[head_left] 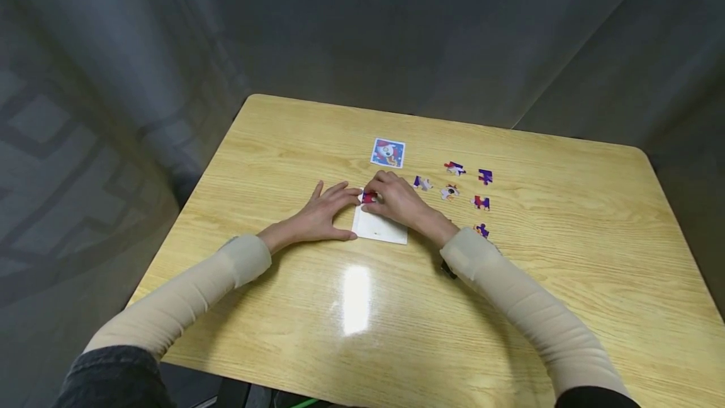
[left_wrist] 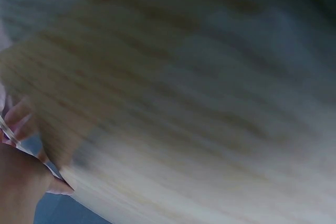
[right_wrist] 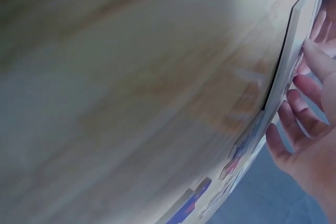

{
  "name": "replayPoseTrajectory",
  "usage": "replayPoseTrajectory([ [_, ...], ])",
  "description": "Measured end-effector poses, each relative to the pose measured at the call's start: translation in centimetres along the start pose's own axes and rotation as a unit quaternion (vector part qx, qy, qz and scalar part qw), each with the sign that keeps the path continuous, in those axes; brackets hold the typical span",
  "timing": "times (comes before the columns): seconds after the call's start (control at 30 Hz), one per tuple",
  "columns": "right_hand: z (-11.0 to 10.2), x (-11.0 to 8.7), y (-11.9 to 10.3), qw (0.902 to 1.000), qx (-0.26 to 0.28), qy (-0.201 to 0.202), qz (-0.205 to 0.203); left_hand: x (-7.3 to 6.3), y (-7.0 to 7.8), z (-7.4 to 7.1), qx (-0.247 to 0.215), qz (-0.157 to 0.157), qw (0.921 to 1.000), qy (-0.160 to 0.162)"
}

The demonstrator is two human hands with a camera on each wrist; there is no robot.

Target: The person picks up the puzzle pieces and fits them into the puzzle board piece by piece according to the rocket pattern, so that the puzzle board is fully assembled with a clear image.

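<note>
A white puzzle board [head_left: 381,225] lies on the table between my hands. With thumb and fingers, my right hand [head_left: 399,200] pinches a red and purple puzzle piece [head_left: 369,197] at the board's far left corner. Spread along the board's left side is my left hand [head_left: 323,214], its thumb at the near left corner and its fingertips by the far one. The right wrist view shows the right hand [right_wrist: 310,135] side-on at the board's edge [right_wrist: 294,40]; the piece is not distinct there. Only part of the left hand [left_wrist: 23,179] shows in the left wrist view.
Behind the board lies a square picture card [head_left: 387,153] with a white cartoon figure. Several loose puzzle pieces, among them a purple one [head_left: 485,176] and a white one with a black spot [head_left: 450,192], lie to the right. Grey curtains [head_left: 362,30] hang behind the table [head_left: 566,257].
</note>
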State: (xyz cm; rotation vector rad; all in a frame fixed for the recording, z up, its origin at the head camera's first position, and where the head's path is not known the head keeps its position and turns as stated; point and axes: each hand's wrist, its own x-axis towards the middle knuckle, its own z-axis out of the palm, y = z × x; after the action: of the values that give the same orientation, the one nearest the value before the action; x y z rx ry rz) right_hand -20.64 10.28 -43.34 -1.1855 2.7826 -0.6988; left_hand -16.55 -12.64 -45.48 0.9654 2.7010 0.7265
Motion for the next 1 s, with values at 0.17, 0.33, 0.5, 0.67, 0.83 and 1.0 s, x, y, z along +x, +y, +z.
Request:
replayPoseTrajectory([
  [0.17, 0.0, 0.1, 0.0, 1.0, -0.003, 0.001, -0.002, 0.1, 0.0, 0.1, -0.004, 0.005, 1.0, 0.004],
  [0.33, -0.5, -0.3, 0.5, 0.9998, 0.017, 0.008, -0.006, 0.0, -0.1, 0.3, 0.006, 0.002, 1.0, -0.001],
  [0.5, -2.6, -1.5, 2.6, 0.9986, 0.017, 0.049, 0.014, 0.1, -0.2, 0.3, 0.006, 0.01, 0.9999, 0.002],
  [0.67, -5.4, -3.3, 6.3, 0.993, 0.007, 0.089, 0.077, -0.1, -0.4, 0.4, 0.004, 0.009, 0.9999, 0.006],
  [0.83, -7.1, -5.5, 10.3, 0.9842, 0.027, 0.082, 0.155, -0.3, -0.4, 0.4, 0.001, 0.012, 0.9999, 0.008],
  [1.0, -7.4, -6.8, 12.5, 0.9761, 0.069, 0.019, 0.205, -0.6, -0.4, 0.6, 0.005, 0.013, 0.9999, 0.007],
])
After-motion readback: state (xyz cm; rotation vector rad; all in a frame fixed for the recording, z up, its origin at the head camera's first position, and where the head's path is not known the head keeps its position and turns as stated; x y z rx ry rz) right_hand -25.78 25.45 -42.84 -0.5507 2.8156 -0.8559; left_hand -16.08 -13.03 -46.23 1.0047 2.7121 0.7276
